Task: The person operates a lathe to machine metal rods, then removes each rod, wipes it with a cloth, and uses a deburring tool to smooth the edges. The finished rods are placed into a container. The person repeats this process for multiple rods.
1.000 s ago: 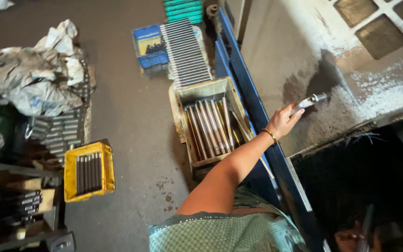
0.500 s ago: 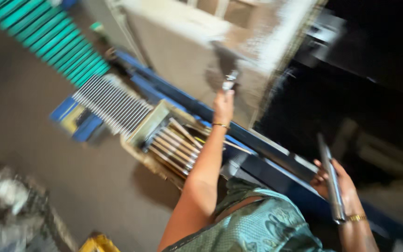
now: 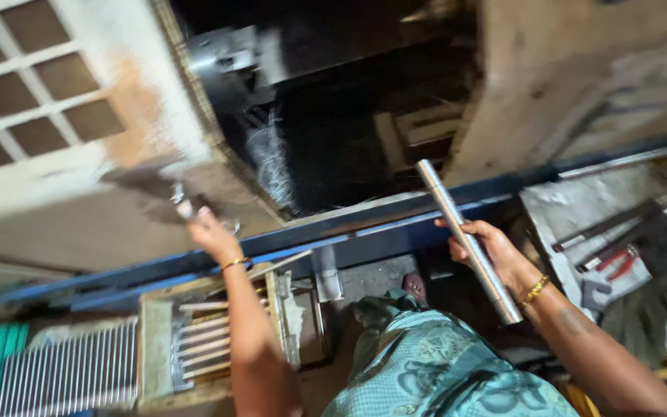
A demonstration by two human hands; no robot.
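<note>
Right hand (image 3: 496, 251) grip clenched mid-length on steel rod (image 3: 466, 235), left hand (image 3: 211, 232) grasping small handle (image 3: 183, 202)

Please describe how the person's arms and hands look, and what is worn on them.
Both forearms are bare, without sleeves or gloves. The left hand has a thin gold-coloured bangle at the wrist; the right hand has a gold-coloured beaded bracelet.

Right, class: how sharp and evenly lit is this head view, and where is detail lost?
Head view: motion blur smears everything; the left hand is softest, the metal rod in the right hand shows a glare streak; the machine opening is too dark to read.
</note>
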